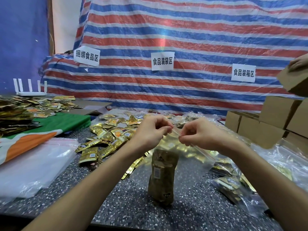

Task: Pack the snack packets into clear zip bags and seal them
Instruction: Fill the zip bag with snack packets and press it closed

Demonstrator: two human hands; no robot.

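Zip bag [191, 164] holds packet bundle [162, 177]; left grip [150, 130], right grip [199, 134] pinch its seal strip, sealing judged unfinished; loose packets [105, 137] beyond bag unpacked.

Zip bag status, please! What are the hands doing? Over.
Left hand, right hand both pinching top strip of zip bag. Packet bundle upright inside. Nothing blocking.

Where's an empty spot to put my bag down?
Bare table near the front edge, between the stack of empty bags and the zip bag you hold. Another patch between that bag and the filled bags on the right. Farther back, loose packets crowd it.
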